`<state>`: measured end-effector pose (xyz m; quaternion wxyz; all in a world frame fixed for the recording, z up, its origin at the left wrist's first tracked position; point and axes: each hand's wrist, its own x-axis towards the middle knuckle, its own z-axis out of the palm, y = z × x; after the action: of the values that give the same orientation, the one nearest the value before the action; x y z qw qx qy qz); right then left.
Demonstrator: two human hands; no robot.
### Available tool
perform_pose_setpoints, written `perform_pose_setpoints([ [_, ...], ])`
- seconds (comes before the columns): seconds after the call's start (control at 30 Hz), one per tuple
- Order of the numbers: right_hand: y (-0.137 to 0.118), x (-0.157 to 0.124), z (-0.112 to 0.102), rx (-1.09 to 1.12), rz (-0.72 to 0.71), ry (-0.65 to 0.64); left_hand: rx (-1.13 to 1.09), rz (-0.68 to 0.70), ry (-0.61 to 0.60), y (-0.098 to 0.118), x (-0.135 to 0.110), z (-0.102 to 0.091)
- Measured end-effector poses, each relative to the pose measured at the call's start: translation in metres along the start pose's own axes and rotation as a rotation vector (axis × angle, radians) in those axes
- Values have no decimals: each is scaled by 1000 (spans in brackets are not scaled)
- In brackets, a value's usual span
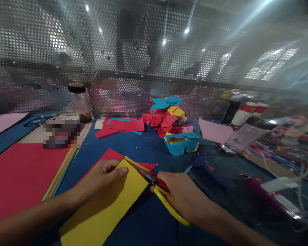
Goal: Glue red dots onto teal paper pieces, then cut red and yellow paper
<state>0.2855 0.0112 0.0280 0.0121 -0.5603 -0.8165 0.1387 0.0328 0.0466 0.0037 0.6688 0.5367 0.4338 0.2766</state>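
My left hand point(101, 177) is closed on the far end of a yellow paper sheet point(105, 208), thumb on top, holding it against the blue table. My right hand point(181, 194) grips yellow-handled scissors point(159, 191). Their blades lie along the yellow sheet's far edge, where a thin yellow strip runs beside them. A red paper sheet point(110, 155) lies under the yellow one.
A stack of coloured sheets, red on top point(23, 174), lies at the left. A heap of folded red, blue and yellow paper pieces point(173, 124) sits in the middle back. A glass jar point(78, 100), a purple glue gun point(272, 201), paper cups point(246, 112) and a perforated metal screen point(143, 51) surround the work area.
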Motion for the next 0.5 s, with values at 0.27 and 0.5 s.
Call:
perform_pose_setpoints([
  [0.27,0,1,-2,117,23,-5,-12,-2,6,-5,2,-2],
  [0.5,-4,-2,-4,653,124,-2,-104,-5,-16,-6,0,2],
])
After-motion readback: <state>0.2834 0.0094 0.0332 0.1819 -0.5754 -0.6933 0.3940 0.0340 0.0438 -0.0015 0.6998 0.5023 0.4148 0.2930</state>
